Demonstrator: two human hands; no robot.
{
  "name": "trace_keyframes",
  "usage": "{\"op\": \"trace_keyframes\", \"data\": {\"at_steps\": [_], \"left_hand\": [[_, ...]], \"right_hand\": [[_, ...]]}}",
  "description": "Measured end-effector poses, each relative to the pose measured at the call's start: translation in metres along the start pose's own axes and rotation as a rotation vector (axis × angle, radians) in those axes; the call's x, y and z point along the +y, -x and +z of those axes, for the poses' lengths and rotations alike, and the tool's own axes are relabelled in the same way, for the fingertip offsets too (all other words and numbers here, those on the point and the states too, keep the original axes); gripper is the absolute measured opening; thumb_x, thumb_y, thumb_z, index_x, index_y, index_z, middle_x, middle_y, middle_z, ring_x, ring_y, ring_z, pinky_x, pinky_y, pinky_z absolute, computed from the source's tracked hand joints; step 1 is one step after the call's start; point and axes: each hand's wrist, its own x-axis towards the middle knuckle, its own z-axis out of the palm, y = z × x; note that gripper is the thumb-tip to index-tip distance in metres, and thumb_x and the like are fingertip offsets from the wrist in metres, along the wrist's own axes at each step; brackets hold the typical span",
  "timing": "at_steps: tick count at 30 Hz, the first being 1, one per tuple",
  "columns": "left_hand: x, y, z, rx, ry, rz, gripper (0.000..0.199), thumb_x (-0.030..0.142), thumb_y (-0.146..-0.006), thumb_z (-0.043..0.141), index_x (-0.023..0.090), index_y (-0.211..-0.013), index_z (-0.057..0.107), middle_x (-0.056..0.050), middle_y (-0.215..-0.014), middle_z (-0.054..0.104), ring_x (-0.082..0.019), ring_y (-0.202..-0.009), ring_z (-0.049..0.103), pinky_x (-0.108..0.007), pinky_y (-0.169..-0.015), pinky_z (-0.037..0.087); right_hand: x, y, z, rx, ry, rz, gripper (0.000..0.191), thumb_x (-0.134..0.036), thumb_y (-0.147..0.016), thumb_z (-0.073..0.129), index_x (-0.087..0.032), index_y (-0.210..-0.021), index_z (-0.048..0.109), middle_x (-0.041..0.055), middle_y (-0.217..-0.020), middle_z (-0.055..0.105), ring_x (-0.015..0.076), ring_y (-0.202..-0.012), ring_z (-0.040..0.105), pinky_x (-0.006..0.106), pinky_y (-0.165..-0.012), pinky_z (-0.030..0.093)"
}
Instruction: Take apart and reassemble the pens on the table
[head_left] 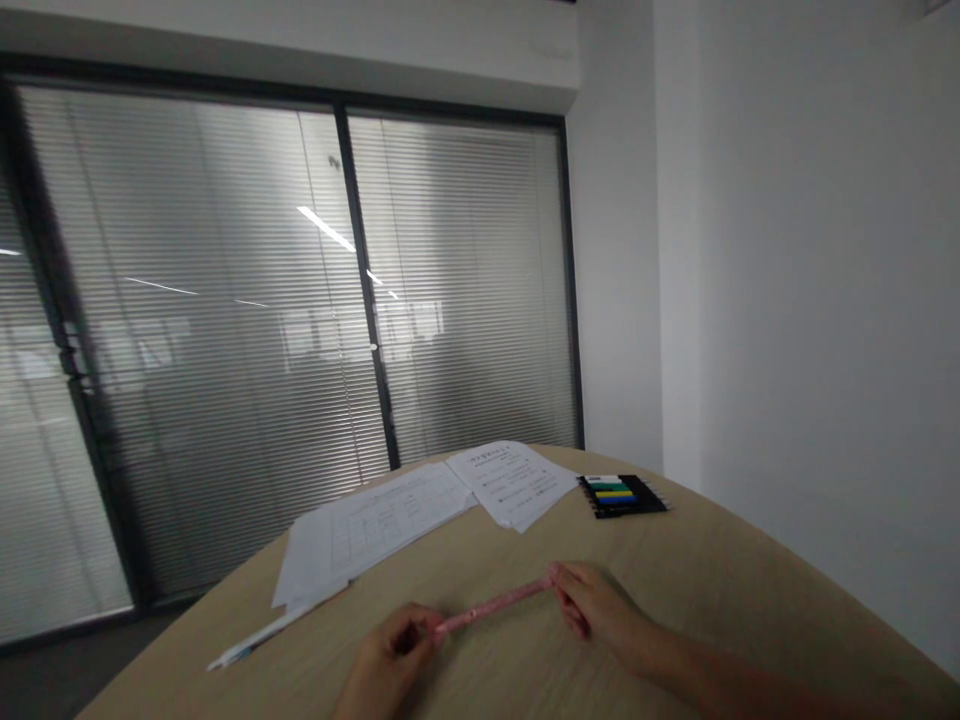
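Between my two hands stretches a slim, straight pink stick-like thing [495, 604], blurred enough that its exact kind does not show. My left hand [394, 650] has its thumb and fingers closed on the near left end. The right end is pinched by my right hand [592, 608], its fingers curled below. The pink thing slants up to the right, just over or against the wooden table; I cannot tell whether it touches. My fingers cover both of its ends.
Printed sheets [514, 485] and more paper [330, 545] lie across the table [720, 600]. A white pen-like thing [251, 645] lies at left. Farther right is a flat black item [649, 497] with coloured bars. Behind stand blinds [225, 400] and a white wall [810, 300].
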Motion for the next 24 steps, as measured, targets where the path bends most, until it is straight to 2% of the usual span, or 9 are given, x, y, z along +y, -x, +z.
{"op": "trace_keyframes", "data": {"at_steps": [8,14,17,24], "left_hand": [[0.021,0.004,0.002,0.022,0.066,-0.158,0.043,0.06,-0.051,0.059,0.018,-0.06,0.061,0.003,-0.053,0.052,-0.014,-0.052,0.044,-0.023,-0.051,0.035],[0.022,0.007,0.001,-0.063,-0.006,-0.162,0.05,0.066,-0.06,0.043,0.018,-0.057,0.057,0.007,-0.041,0.035,-0.012,-0.043,0.034,-0.023,-0.046,0.029],[0.021,0.008,0.002,-0.085,-0.021,-0.172,0.052,0.069,-0.063,0.036,0.02,-0.054,0.053,0.006,-0.039,0.036,-0.012,-0.041,0.034,-0.023,-0.045,0.027],[0.02,0.005,0.007,-0.1,0.049,-0.215,0.051,0.069,-0.061,0.036,0.021,-0.048,0.045,0.006,-0.04,0.038,-0.011,-0.04,0.034,-0.023,-0.045,0.027]], "right_hand": [[0.01,-0.002,-0.001,-0.034,-0.008,0.003,0.046,-0.065,-0.071,0.036,-0.022,-0.056,0.037,-0.009,-0.043,0.032,0.0072,-0.036,0.03,0.022,-0.039,0.024],[0.004,0.002,0.0,-0.019,0.05,-0.011,0.049,-0.069,-0.069,0.034,-0.021,-0.056,0.039,-0.0077,-0.044,0.034,0.0079,-0.036,0.031,0.022,-0.039,0.026],[0.002,0.003,0.0,-0.024,0.104,-0.025,0.05,-0.069,-0.071,0.032,-0.022,-0.057,0.039,-0.007,-0.044,0.035,0.0089,-0.037,0.033,0.023,-0.041,0.027],[0.011,0.003,-0.002,0.028,0.233,-0.079,0.047,-0.061,-0.079,0.028,-0.021,-0.06,0.043,-0.0057,-0.045,0.039,0.0102,-0.042,0.038,0.023,-0.045,0.03]]}}
